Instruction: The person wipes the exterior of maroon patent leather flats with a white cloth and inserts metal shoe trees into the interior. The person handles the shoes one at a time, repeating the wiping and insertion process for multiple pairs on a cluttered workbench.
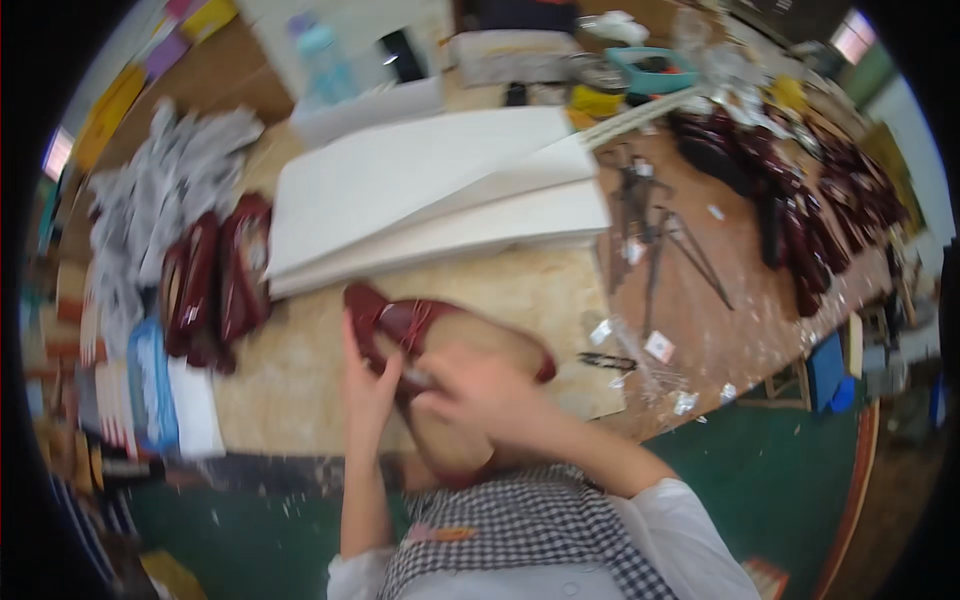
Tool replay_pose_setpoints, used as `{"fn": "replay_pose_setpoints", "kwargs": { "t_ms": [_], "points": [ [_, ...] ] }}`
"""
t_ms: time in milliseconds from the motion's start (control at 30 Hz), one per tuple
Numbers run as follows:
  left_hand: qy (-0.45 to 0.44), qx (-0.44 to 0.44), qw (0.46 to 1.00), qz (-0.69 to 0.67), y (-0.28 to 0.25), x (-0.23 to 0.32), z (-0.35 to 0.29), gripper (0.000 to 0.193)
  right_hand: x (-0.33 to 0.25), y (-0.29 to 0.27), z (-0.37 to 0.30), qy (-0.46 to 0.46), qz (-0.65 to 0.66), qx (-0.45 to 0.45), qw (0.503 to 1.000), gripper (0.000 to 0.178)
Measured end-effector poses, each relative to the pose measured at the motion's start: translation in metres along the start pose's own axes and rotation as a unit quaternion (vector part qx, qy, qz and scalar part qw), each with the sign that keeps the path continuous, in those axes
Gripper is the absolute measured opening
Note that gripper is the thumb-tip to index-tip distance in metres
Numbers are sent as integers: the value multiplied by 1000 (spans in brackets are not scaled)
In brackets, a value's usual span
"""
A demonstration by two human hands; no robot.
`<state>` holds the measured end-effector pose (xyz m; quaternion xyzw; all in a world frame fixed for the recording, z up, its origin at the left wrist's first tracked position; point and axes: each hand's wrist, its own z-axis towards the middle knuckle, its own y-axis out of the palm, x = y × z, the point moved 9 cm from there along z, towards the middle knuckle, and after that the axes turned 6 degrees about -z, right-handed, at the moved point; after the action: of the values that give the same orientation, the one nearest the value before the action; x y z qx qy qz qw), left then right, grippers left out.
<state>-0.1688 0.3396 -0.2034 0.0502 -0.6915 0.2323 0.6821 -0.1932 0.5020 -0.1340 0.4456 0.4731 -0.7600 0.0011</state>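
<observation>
Two dark red glossy shoes (408,318) with tan insides lie together at the table's front edge, toes to the left and heels toward me and to the right. My left hand (368,385) is wrapped round the toe end of the nearer shoe, thumb on its upper side. Over that same shoe, my right hand (485,395) is blurred by motion, its fingers curled together near the shoe's upper. A small pale bit shows at its fingertips, too smeared to name. The far shoe has a thin lace bow on its front.
White sheets (430,195) lie stacked behind the shoes. Other dark red shoes (215,280) stand at left beside crumpled grey paper (170,180). Pincers (690,255) lie on the brown board at right, with more red shoes (800,230) beyond. A black clip-like piece (607,361) lies nearer.
</observation>
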Motion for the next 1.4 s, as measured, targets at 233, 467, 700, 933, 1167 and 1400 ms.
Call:
{"fn": "replay_pose_setpoints", "kwargs": {
  "t_ms": [233,467,700,933,1167,1400],
  "points": [
    [-95,141,985,-37,-102,-18,-31,75,91,-10,-26,147,-127,1,981,30],
    [-161,84,983,-15,-97,-48,-114,76,94,-33,-81,255,-138,-11,957,28],
    [-58,107,988,91,-18,-8,-55,63,88,-30,-104,279,-146,-16,949,34],
    [309,51,853,417,17,124,62,51,105,-39,-112,236,-145,39,960,38],
    [162,-16,829,536,51,44,220,46,90,-60,-123,290,-70,55,953,37],
    [234,-190,889,346,124,126,76,16,96,-75,-117,268,277,277,880,52]
  ]
}}
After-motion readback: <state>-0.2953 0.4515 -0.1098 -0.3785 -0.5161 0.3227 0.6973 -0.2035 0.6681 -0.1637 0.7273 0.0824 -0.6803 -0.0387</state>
